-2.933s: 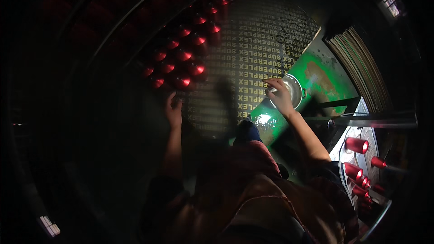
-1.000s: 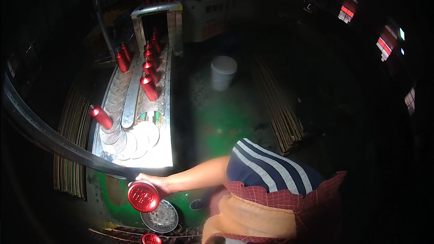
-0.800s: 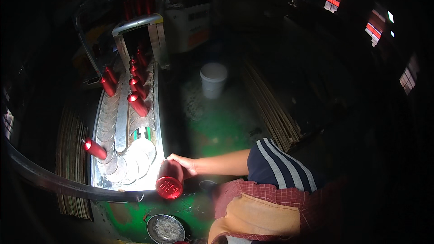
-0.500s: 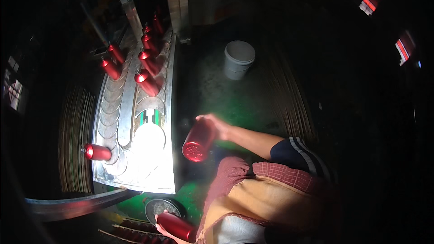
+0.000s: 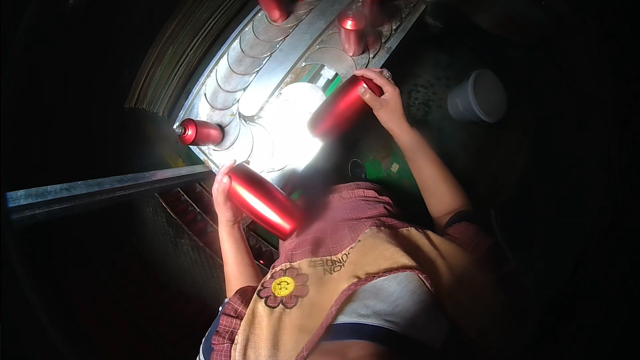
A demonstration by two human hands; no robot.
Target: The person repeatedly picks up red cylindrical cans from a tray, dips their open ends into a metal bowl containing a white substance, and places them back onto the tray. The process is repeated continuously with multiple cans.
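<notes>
My left hand (image 5: 228,195) is wrapped round a glossy red metal bottle (image 5: 265,201), held tilted in front of my apron by the conveyor's near end. In my right hand (image 5: 387,101) is a second red bottle (image 5: 339,112), gripped near its top end and slanting over the brightly lit part of the conveyor (image 5: 235,79). A red bottle (image 5: 200,133) leans outward at the conveyor's left bend. More red bottles with dark tops, among them a bottle (image 5: 353,32) just beyond my right hand, stand along both lanes.
A white bucket (image 5: 476,97) is on the floor to the right. Stacked thin sheets (image 5: 187,47) lie beyond the conveyor's left side. A metal rail (image 5: 107,185) runs in from the left, and a crate (image 5: 197,217) with dark red items sits below it.
My view has turned. My left hand has raised its bottle from low near the floor basin to the conveyor's near end. My right hand has brought its bottle over the lit area.
</notes>
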